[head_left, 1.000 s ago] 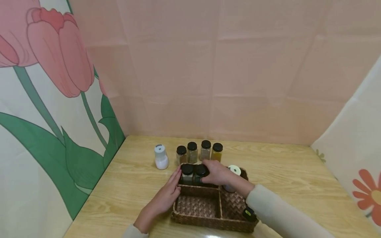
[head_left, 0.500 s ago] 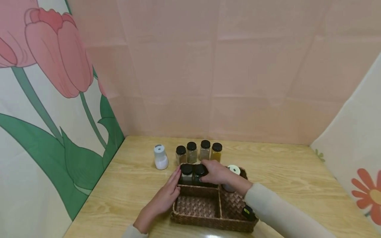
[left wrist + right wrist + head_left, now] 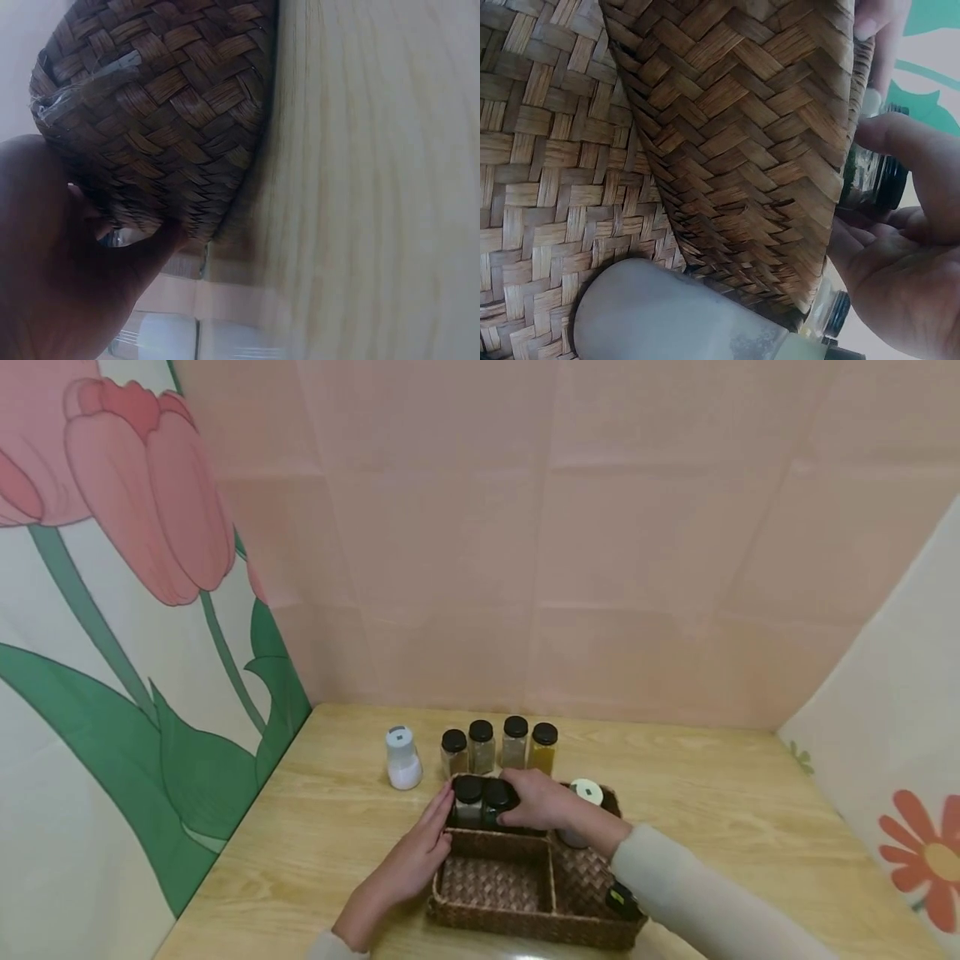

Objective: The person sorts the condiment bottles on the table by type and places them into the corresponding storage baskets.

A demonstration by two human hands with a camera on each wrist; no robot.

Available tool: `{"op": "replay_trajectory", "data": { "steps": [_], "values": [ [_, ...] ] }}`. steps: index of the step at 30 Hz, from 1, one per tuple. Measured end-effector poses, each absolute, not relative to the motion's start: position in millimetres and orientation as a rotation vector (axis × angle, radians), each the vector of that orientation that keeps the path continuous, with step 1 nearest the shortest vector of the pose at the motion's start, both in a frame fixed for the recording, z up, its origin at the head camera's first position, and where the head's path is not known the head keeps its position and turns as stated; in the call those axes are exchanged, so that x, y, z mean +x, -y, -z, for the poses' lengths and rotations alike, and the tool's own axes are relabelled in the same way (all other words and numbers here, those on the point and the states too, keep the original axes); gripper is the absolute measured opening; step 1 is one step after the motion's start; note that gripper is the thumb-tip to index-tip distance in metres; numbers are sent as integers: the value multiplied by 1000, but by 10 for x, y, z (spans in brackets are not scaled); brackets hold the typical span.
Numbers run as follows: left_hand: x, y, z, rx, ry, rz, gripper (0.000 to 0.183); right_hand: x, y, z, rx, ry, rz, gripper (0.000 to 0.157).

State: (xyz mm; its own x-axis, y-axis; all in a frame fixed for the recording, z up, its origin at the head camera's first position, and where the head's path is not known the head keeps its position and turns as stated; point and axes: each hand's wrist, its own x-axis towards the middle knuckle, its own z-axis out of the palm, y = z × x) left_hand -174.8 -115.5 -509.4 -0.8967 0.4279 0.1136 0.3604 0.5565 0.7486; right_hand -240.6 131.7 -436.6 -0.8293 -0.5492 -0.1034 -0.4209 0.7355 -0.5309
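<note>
In the head view my right hand [image 3: 536,797] grips a black-lidded spice jar [image 3: 498,806] upright in the back-left compartment of the woven basket [image 3: 525,925]. Dark green contents show through that jar's glass [image 3: 861,169] in the right wrist view. Close on its left stands a second black-lidded jar [image 3: 468,803] with pale contents. My left hand [image 3: 408,860] rests along the basket's left side, fingers straight and fingertips at the back-left corner. From the left wrist, one finger lies against the outer woven wall [image 3: 187,112].
Behind the basket stand several black-lidded spice jars [image 3: 513,743]. A white-topped shaker [image 3: 403,760] with white contents is to their left. In the right compartment is a pale-capped bottle [image 3: 587,792], partly behind my right wrist. A small black object [image 3: 621,900] shows by the right sleeve.
My right hand has shifted slightly left with the jar, narrowing the gap to the neighbouring jar. The left hand stays at the basket's side.
</note>
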Motion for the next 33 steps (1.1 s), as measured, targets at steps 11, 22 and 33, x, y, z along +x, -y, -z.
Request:
{"op": "replay_trajectory", "data": {
  "steps": [11, 22, 33],
  "values": [
    [-1756, 1161, 5114, 679, -2695, -1269, 64, -2385, -1290, 4367, -719, -2671, 734, 38],
    [-1774, 1166, 5103, 679, -2695, -1264, 64, -2400, -1294, 4342, -701, -2694, 695, 43],
    [-1774, 1160, 5085, 686, -2687, -1262, 63, -2432, -1434, 4114, -665, -2701, 712, 60]
  ]
}}
